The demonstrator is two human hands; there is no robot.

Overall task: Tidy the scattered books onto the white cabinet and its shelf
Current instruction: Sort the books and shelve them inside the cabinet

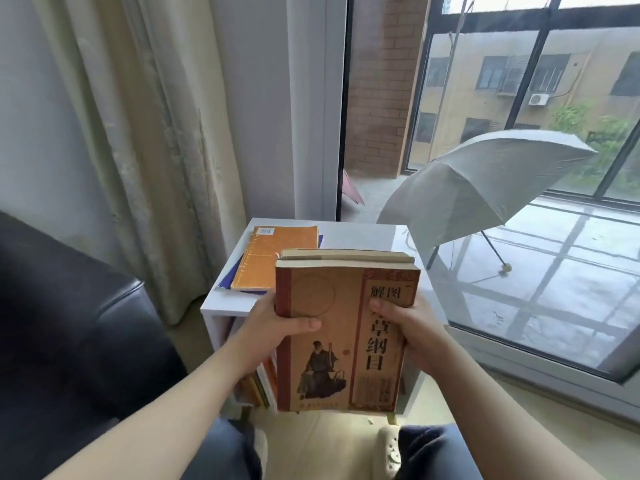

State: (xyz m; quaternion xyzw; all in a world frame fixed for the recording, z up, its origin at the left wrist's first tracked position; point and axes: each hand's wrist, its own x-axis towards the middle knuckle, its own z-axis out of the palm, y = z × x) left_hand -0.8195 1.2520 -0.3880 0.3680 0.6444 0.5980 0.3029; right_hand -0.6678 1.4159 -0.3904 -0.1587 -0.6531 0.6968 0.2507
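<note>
Left grip and right grip: I see both curled round a stack of brown books, one at each long edge, the left thumb flat across the front cover and the right fingers over the printed title column. The stack, at least two volumes by the page edges at its top, is held over the front edge of the white cabinet, cover facing me; I cannot tell whether its far end touches the cabinet top. At the back left of that top, an orange book lies flat on a blue book, near the stack. In the shelf below, upright books show beside the left wrist. Left of the cabinet: a black leather seat and a beige curtain. Right, behind glass: an open grey umbrella resting on the floor outside.
</note>
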